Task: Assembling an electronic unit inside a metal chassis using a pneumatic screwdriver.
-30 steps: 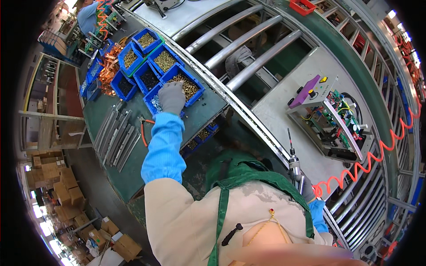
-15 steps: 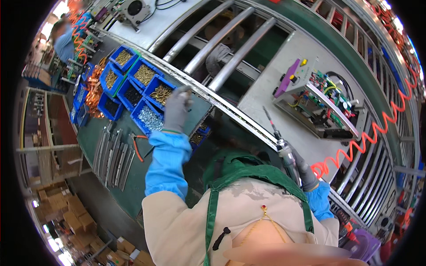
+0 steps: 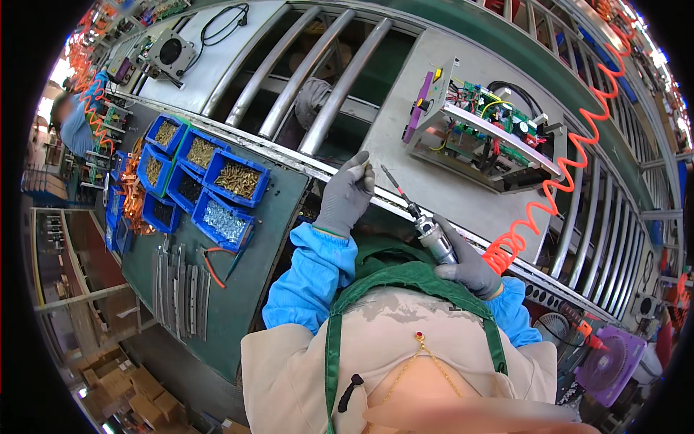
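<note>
My left hand (image 3: 348, 194), in a grey glove and blue sleeve, is raised over the conveyor's near edge. Its thumb and fingers are pinched together; whatever is between the tips is too small to make out. Just right of them is the thin bit of a power screwdriver (image 3: 436, 243), pointing up and left. My right hand (image 3: 466, 262), also gloved in grey, is wrapped round the screwdriver's body. A coiled orange-red hose (image 3: 515, 242) runs by that hand. Beyond it, an open device (image 3: 491, 137) with green circuit boards, wires and a purple-edged panel sits on a grey board (image 3: 390, 155).
Blue bins (image 3: 236, 177) of brass screws, silvery and black small parts stand at left. Metal strips (image 3: 181, 293) and orange-handled pliers (image 3: 217, 267) lie on the green bench (image 3: 253, 289). Metal rollers (image 3: 347, 87) cross the conveyor. A person (image 3: 76, 123) is at far left.
My left hand has moved right, from the brass-screw bin to near the screwdriver's bit. My right hand has brought the screwdriver left, toward it. The view has shifted too.
</note>
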{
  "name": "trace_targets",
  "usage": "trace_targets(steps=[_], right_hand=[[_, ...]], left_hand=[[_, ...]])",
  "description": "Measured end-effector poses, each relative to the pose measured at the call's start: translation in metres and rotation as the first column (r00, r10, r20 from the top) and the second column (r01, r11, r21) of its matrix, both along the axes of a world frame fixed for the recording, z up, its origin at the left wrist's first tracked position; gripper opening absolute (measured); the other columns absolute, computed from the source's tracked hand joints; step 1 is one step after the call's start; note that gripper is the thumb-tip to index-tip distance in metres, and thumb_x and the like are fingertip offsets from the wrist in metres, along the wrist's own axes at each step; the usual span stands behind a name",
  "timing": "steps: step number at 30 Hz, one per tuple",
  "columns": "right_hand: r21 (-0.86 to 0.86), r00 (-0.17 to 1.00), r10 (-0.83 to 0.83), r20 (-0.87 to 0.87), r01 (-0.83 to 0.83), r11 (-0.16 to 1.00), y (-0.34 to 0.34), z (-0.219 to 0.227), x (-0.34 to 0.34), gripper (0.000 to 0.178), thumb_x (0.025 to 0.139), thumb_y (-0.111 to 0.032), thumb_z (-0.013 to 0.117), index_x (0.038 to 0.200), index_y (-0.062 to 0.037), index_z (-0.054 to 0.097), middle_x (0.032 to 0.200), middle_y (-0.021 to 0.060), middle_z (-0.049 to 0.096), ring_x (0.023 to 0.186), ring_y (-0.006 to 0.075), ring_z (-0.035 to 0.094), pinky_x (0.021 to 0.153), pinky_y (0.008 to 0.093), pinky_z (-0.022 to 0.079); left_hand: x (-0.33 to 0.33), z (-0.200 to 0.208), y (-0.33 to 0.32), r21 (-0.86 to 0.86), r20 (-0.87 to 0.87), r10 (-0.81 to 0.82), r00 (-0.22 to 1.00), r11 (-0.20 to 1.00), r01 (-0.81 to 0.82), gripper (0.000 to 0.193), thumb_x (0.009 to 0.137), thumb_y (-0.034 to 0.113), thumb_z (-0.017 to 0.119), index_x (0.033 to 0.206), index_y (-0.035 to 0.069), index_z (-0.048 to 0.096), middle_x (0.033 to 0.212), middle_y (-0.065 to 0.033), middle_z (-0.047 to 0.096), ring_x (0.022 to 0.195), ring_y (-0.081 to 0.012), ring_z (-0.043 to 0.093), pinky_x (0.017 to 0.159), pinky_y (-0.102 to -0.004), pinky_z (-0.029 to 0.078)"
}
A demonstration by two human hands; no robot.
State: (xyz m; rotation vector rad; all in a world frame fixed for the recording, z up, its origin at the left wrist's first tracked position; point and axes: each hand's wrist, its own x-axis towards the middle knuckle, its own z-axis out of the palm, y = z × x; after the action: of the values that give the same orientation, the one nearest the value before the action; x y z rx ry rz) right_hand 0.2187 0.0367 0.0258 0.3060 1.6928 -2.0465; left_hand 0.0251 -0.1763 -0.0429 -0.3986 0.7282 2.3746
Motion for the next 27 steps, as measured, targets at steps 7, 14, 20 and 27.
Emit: trace_targets(steps=[7,14,20,27], right_hand=[[0.034,1.0,-0.01,0.003,0.01,0.999,-0.002,-0.003,0.0,0.108,0.072,-0.017,0.078,0.16,-0.0077,0.016,0.14,0.0121,0.048,0.115,0.0178,0.049,0.099,0.0289,0.039],[0.061,0.998,0.06,-0.023,-0.059,0.996,-0.004,0.002,0.002,0.108,0.073,-0.023,0.079,0.16,-0.008,0.016,0.144,0.0146,0.047,0.122,0.0203,0.048,0.106,0.0318,0.036],[0.025,0.999,0.046,0.001,-0.046,0.999,-0.008,0.006,-0.001,0.108,0.074,-0.025,0.079,0.16,-0.0076,0.017,0.144,0.0157,0.046,0.124,0.0212,0.047,0.107,0.0327,0.036],[0.113,0.994,0.1,-0.042,-0.095,0.989,-0.004,0.007,-0.001,0.109,0.073,-0.026,0.079,0.16,-0.0068,0.017,0.143,0.0156,0.047,0.124,0.0217,0.048,0.105,0.0326,0.038]], left_hand=[[0.001,-0.006,-0.003,0.007,-0.097,-0.351,0.931,0.936,0.353,0.035,0.095,0.0,0.056,0.129,0.002,0.055,0.104,-0.0071,0.063,0.089,-0.013,0.062,0.075,-0.0228,0.053],[-0.001,-0.02,-0.007,-0.075,-0.032,-0.146,0.989,0.987,0.143,0.024,0.099,0.012,0.062,0.121,0.004,0.061,0.109,-0.008,0.065,0.093,-0.0133,0.063,0.074,-0.0223,0.054],[-0.002,-0.016,-0.015,-0.079,-0.16,-0.187,0.969,0.981,0.176,0.021,0.1,0.013,0.059,0.118,0.002,0.061,0.107,-0.0083,0.066,0.091,-0.0133,0.063,0.074,-0.0228,0.054],[-0.02,0.019,-0.019,-0.516,-0.315,-0.458,0.832,0.818,0.255,0.016,0.098,0.017,0.06,0.106,0.004,0.065,0.092,-0.0034,0.066,0.079,-0.0101,0.062,0.069,-0.023,0.051]])
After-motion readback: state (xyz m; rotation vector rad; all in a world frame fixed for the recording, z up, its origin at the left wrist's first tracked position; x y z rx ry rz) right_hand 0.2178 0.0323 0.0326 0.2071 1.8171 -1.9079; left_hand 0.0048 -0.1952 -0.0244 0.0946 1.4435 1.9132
